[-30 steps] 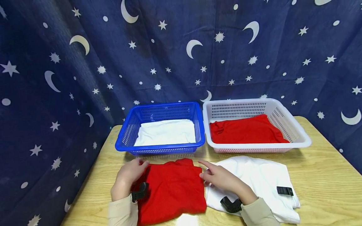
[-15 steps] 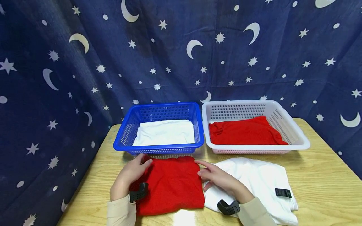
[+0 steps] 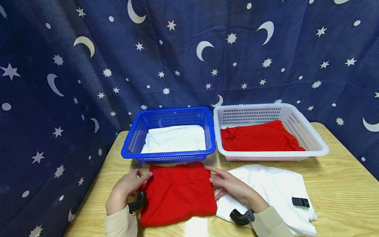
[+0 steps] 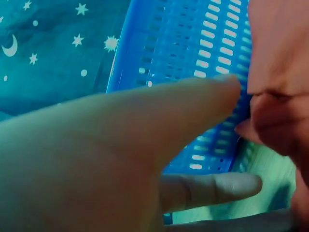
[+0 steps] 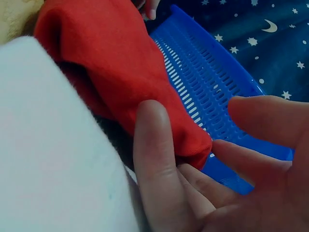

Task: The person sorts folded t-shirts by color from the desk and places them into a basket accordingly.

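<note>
A folded red garment (image 3: 180, 197) lies on the table in front of the blue basket. At its left edge is my left hand (image 3: 122, 191), thumb and fingers extended; the left wrist view shows fingers (image 4: 212, 191) apart with no cloth pinched. My right hand (image 3: 235, 189) is at the far right corner, index finger stretched out. In the right wrist view its fingertips meet the red cloth (image 5: 120, 58) without curling round it. Partly under the right forearm lies a white garment (image 3: 275, 194) with a black label (image 3: 300, 202).
Behind the red garment stands a blue basket (image 3: 168, 155) holding a white cloth (image 3: 176, 138). Beside it, to the right, a white basket (image 3: 275, 153) contains a red cloth (image 3: 260, 136). A star-and-moon curtain (image 3: 177, 49) hangs behind and along the left.
The red garment's front edge has shifted away from me and its far edge looks straighter. My left hand has drawn back to the left; the right hand stays nearly in place.
</note>
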The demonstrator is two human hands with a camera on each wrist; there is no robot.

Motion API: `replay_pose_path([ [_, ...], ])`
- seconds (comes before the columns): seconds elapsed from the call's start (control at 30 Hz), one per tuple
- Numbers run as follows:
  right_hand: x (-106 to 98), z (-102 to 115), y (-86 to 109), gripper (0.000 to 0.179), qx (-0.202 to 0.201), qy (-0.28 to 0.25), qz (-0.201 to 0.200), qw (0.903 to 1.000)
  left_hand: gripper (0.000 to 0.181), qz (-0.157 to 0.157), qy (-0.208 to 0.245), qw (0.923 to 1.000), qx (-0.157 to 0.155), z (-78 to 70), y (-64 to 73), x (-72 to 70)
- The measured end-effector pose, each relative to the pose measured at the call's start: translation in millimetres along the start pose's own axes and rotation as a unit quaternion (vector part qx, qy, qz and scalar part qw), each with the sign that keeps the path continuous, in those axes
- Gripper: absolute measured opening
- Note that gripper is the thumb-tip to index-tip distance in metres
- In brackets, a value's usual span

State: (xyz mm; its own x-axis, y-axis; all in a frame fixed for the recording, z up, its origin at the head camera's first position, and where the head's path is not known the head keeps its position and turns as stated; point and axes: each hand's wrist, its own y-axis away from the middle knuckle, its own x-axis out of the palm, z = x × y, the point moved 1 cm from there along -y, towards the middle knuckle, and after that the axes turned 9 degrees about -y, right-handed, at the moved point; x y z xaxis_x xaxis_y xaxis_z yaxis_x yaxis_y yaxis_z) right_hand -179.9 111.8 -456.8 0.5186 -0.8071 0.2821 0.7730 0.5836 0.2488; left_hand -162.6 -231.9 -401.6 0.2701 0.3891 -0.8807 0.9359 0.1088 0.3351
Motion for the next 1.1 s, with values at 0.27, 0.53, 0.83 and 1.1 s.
replay_pose_path([
  [0.27,-0.7,-0.9,0.0,0.058,0.004,0.011,-0.003,0.9999,0.066,-0.002,0.028,0.9973,0.068,-21.1,-7.6,11.5],
  [0.53,-1.4,-1.2,-1.3,0.061,0.006,-0.001,0.007,1.0000,0.059,-0.025,0.071,0.9917,0.104,-24.0,-11.9,10.6],
  [0.83,-0.9,0.3,-1.5,0.059,0.002,0.015,0.006,0.9999,0.049,-0.017,-0.006,0.9982,0.057,-7.7,-8.1,4.1],
  [1.1,-3.1,-1.6,-0.4,0.057,0.009,0.032,0.003,0.9994,0.050,0.004,0.067,0.9880,0.139,-15.4,-6.4,7.7],
])
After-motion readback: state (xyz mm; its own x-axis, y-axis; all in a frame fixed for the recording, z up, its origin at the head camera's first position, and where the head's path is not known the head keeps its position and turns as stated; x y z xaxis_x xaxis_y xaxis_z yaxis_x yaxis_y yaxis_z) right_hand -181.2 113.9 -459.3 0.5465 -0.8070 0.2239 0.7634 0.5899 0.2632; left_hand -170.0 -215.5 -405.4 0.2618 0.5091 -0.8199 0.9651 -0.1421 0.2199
